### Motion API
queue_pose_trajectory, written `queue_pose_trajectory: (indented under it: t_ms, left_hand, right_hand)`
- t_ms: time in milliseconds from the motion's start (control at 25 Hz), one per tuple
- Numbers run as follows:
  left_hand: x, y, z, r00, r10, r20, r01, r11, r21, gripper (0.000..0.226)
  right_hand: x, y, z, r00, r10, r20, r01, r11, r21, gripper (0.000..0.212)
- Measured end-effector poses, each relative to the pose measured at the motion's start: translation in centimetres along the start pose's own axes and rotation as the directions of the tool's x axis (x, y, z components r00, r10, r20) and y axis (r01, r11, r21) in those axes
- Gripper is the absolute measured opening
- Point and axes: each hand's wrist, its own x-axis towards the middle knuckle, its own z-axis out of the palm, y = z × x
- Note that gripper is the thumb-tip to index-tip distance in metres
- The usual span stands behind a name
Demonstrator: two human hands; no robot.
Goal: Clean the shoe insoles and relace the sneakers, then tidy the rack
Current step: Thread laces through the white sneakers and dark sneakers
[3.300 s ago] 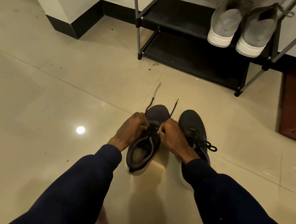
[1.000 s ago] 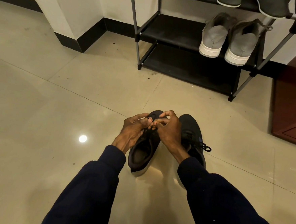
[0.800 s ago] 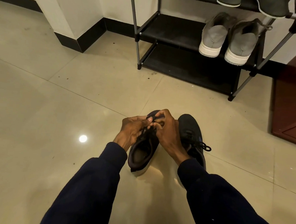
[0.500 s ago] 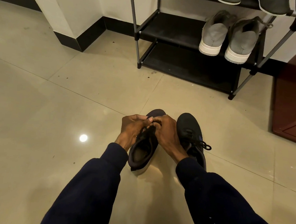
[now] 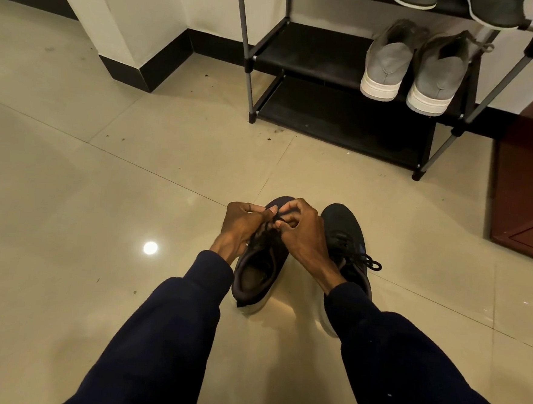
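Head view. Looking down past two dark-sleeved forearms at a dark sneaker [image 5: 258, 274] on the pale tiled floor [image 5: 119, 166], on the near side of the shoe rack [image 5: 301, 52] and well apart from it. Lying heel toward the wearer of the camera, toe toward the rack, long axis running almost straight away, leaning a little right at the toe. Collar open and in plain sight; inside too dim to judge.

Above the forefoot, on the rack side of the collar: left hand [image 5: 241, 225] curled tight, fingertips pinching the black lace [image 5: 264, 230]. Right hand [image 5: 301, 232] curled likewise, thumb and forefinger nipped on the same lace, knuckles close against the left. Eyelet in work and count of threaded rows: hidden under the fingers, not to be told.

Just beside that shoe, toward the rack's right end: second sneaker [image 5: 346, 232], laced and tied in a bow [image 5: 371, 264].

On the rack's middle shelf, right end: pair of grey shoes [image 5: 385, 68], heels outward. On the shelf above, another pair, cut off by the frame edge. Near the rack's front left foot: specks of dirt [image 5: 270, 135] on the tile.

Judging by this: mid-relacing, probably at the upper rows. Both hands equally near, one either side of the long axis, so any tightening pull best taken outward across it, heel kept planted. Rack tidying apparently not yet done.
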Motion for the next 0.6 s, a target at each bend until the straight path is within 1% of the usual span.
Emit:
queue_pose_trajectory:
  t_ms: [120,200,280,400,480,600]
  left_hand:
    - [-0.12,0.32,0.03,0.999,-0.036,-0.026,0.036,0.999,0.033,0.021]
    - [-0.17,0.57,0.06,0.996,-0.070,-0.061,0.073,0.996,0.044,0.020]
    - [-0.19,0.75,0.05,0.993,-0.092,-0.074,0.096,0.994,0.045,0.018]
    - [-0.49,0.98,0.00,0.990,-0.126,-0.056,0.128,0.991,0.034,0.015]
    - [-0.50,1.00,-0.14,0.990,-0.128,-0.060,0.129,0.992,0.011,0.017]
    - [-0.55,1.03,-0.48,0.985,-0.162,-0.062,0.160,0.986,-0.039,0.017]
  right_hand:
    - [-0.43,0.10,0.08,0.994,-0.101,0.035,0.103,0.993,-0.055,0.023]
    - [-0.55,0.15,0.13,0.986,-0.156,0.053,0.162,0.979,-0.128,0.022]
    - [-0.41,0.41,0.09,0.976,-0.206,0.070,0.217,0.952,-0.216,0.022]
    - [-0.20,0.86,0.08,0.954,-0.277,0.112,0.298,0.894,-0.333,0.017]
    - [-0.11,0.92,0.11,0.942,-0.311,0.124,0.334,0.858,-0.390,0.013]
    - [-0.56,0.65,0.05,0.936,-0.344,0.070,0.339,0.830,-0.444,0.006]
